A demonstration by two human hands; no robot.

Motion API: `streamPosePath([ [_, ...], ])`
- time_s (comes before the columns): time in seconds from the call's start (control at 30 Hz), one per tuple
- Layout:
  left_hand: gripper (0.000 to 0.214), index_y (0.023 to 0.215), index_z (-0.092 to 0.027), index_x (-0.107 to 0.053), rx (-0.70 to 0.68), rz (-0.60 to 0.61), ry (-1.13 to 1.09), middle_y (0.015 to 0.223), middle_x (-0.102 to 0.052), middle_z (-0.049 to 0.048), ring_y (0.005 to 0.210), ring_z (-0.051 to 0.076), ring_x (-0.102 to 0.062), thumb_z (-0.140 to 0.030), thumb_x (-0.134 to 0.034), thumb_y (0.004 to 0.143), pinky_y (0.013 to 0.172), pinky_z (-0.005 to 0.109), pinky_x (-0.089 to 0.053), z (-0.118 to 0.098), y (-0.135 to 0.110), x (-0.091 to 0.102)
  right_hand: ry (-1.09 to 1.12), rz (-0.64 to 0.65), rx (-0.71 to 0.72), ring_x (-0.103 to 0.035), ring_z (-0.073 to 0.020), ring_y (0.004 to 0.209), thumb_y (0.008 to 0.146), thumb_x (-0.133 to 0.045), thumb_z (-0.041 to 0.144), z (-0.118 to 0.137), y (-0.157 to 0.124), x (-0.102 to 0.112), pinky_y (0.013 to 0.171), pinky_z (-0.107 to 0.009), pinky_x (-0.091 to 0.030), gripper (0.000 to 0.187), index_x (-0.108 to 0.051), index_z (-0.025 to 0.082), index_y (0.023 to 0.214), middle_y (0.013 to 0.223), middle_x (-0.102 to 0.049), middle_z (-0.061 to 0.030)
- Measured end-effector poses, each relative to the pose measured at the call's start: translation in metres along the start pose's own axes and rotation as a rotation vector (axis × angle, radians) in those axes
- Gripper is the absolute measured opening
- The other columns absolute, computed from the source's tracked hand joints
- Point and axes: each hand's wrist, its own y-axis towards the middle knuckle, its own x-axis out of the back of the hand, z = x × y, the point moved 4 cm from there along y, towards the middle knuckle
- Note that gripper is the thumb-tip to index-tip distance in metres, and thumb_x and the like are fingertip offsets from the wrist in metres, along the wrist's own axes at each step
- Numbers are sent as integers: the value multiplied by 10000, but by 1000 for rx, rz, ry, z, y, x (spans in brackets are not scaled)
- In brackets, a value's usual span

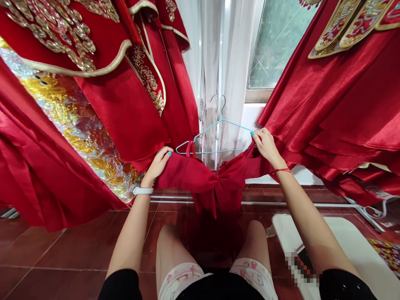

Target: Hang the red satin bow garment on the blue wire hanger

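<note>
A dark red dress (200, 177) hangs in front of me on a light blue wire hanger (222, 120) with a silver hook. One of its thin straps (188, 148) loops over the left end of the hanger. My left hand (158, 163) is closed on the dress's left side, thumb on top of the fabric. At the right end of the hanger, my right hand (265, 143) pinches the dress near its other strap; the hand hides that tip of the hanger. Between my hands the bodice spreads wide, and its lower part drops toward the floor between my legs.
Red garments with gold embroidery (146, 79) crowd the left, beside a sequined gold one (84, 137). More red satin garments (350, 104) hang at right. Behind are white curtains (234, 62) and a window (275, 46). A white stool (353, 237) stands at lower right; a white rail (300, 204) runs low.
</note>
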Motion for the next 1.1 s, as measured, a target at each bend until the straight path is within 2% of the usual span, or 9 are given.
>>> streamPosePath([
  [0.23,242,912,-231,-542,-133,52,48,1023,-584,63,1026,224,-550,-417,-407,985,1040,380,-443,-26,35,-10,-26,-14,6,-569,-250,933,1044,-334,483,-4,-1,-5,1015,-495,-414,438,-567,242,761,943,-602,-78],
  [0.37,217,864,-228,-510,-162,70,58,979,-552,56,969,216,-549,-359,-394,992,999,376,-459,-42,48,-14,-5,4,-8,-582,-256,976,1043,-343,469,-3,-1,-5,1071,-554,-375,430,-576,236,768,1015,-625,-92],
  [0.5,115,867,-228,-500,-204,51,150,965,-547,55,962,221,-531,-261,-439,959,980,387,-464,-68,59,-26,5,8,-20,-588,-271,1014,1043,-346,466,1,-3,-6,1095,-599,-340,429,-574,230,768,1047,-635,-105],
  [0.57,39,934,-226,-531,-204,46,213,971,-556,51,979,231,-521,-229,-492,930,985,400,-461,-79,61,-34,11,9,-18,-590,-271,1025,1044,-340,464,4,-5,-5,1096,-588,-345,430,-579,230,775,1052,-639,-110],
  [0.67,129,1042,-228,-572,-197,49,272,993,-568,48,1006,245,-516,-238,-553,915,996,418,-457,-86,59,-42,15,7,-17,-595,-266,1029,1044,-343,449,5,-6,-4,1103,-586,-337,418,-580,229,779,1064,-641,-110],
  [0.77,94,950,-226,-577,-187,17,289,974,-571,55,1011,262,-524,-310,-599,915,998,433,-453,-83,53,-42,16,18,-18,-595,-258,1015,1037,-367,424,5,-4,-6,1094,-570,-346,385,-573,229,777,1062,-642,-105],
  [0.93,120,836,-226,-543,-164,-16,348,913,-576,70,969,286,-543,-307,-597,907,968,444,-453,-81,49,-39,53,62,-27,-595,-238,929,1024,-379,388,5,-4,-10,947,-425,-469,356,-588,234,781,973,-625,-102],
  [1.0,73,837,-222,-552,-159,-4,391,907,-582,82,963,294,-545,-256,-559,901,952,444,-458,-83,51,-42,33,48,-81,-605,-246,902,1010,-400,385,12,-10,-7,869,-395,-495,314,-649,234,891,972,-605,-102],
  [1.1,56,862,-211,-576,-144,23,403,920,-598,95,957,297,-551,-208,-522,878,944,446,-467,-83,52,-46,-22,-142,-219,-618,-295,991,979,-439,356,40,-23,3,882,-446,-502,343,-646,234,1225,1176,-568,-154],
])
